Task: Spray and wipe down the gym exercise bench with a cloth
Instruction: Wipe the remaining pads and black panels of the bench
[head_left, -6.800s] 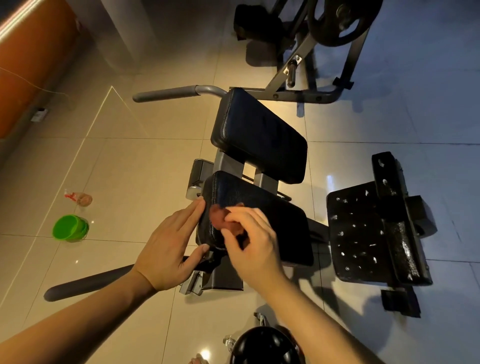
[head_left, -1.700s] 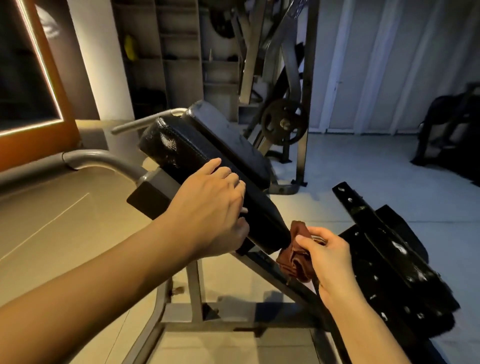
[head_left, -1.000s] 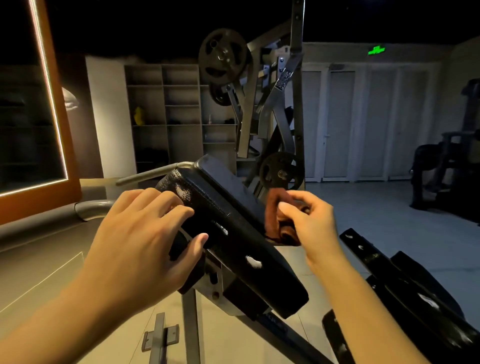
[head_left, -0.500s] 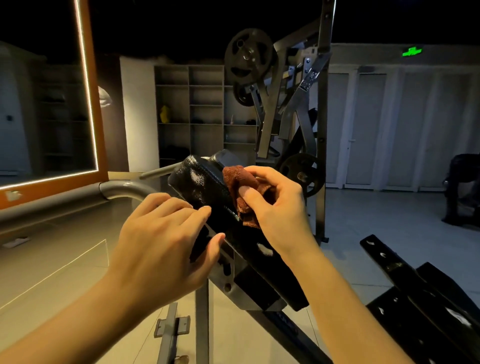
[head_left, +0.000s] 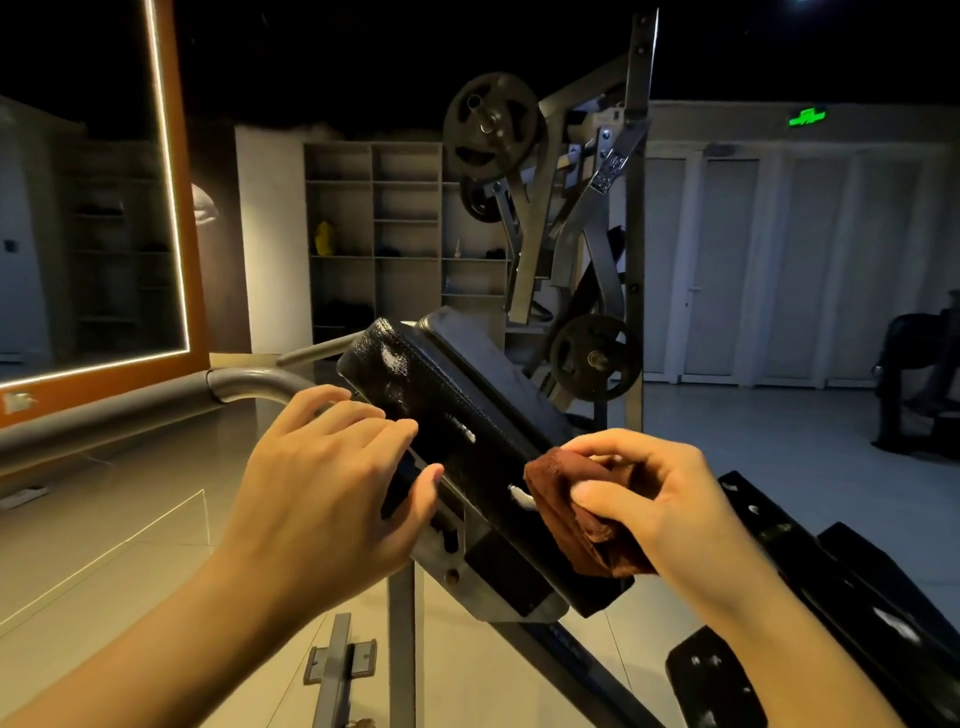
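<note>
The black padded bench pad slopes down from upper left to lower right on its grey metal frame. White foam streaks sit on its side face. My left hand grips the pad's left edge, fingers curled over the top and thumb underneath. My right hand pinches a bunched brown cloth and presses it against the pad's lower right side, next to a foam streak. A second black pad lies just behind the first.
A grey curved handle bar runs off to the left. A weight machine with plates stands close behind the bench. A black footplate with foam spots lies at lower right. Shelves line the back wall; a lit mirror hangs at left.
My right hand has slid the cloth down the pad from its upper end to its lower right side. My left hand stays on the pad's left edge.
</note>
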